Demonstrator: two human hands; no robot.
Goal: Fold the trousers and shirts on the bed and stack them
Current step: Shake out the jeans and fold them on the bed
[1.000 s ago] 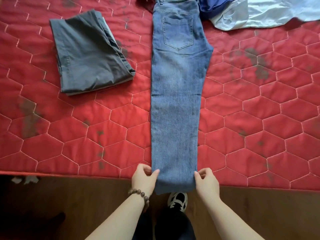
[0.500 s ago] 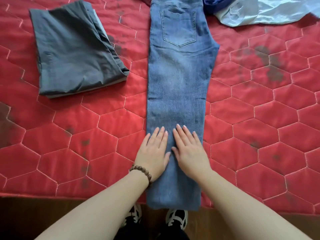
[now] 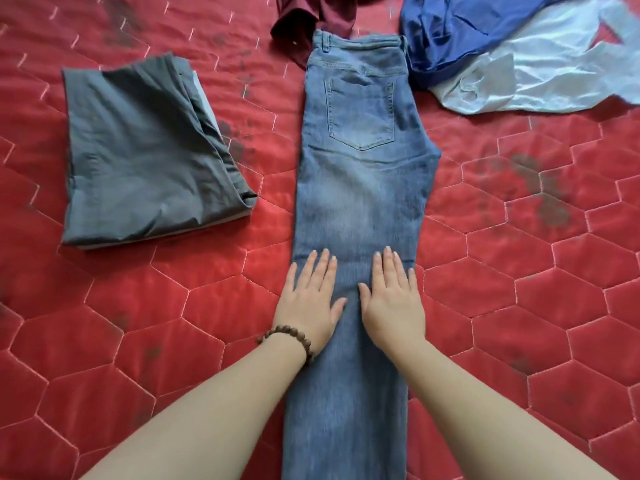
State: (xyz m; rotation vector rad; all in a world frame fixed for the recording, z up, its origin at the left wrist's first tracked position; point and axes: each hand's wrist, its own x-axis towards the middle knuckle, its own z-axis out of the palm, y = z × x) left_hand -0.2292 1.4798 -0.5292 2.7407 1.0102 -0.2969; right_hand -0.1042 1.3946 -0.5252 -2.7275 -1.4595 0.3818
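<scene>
Both forearms reach up from the bottom of the frame. The left hand (image 3: 309, 299), with a brown beaded bracelet (image 3: 289, 339) at its wrist, and the right hand (image 3: 393, 299) lie flat side by side on the faded blue denim jeans (image 3: 360, 188), fingers straight and slightly spread, palms pressing the cloth. The jeans run up the centre of the frame over the red quilted bedcover (image 3: 519, 289), folded lengthwise, back pocket upward. In the upper left sits a folded pair of grey trousers (image 3: 145, 150). Along the top edge lie a crumpled maroon garment (image 3: 311, 15), a royal blue shirt (image 3: 457, 26) and a pale blue shirt (image 3: 554, 74).
</scene>
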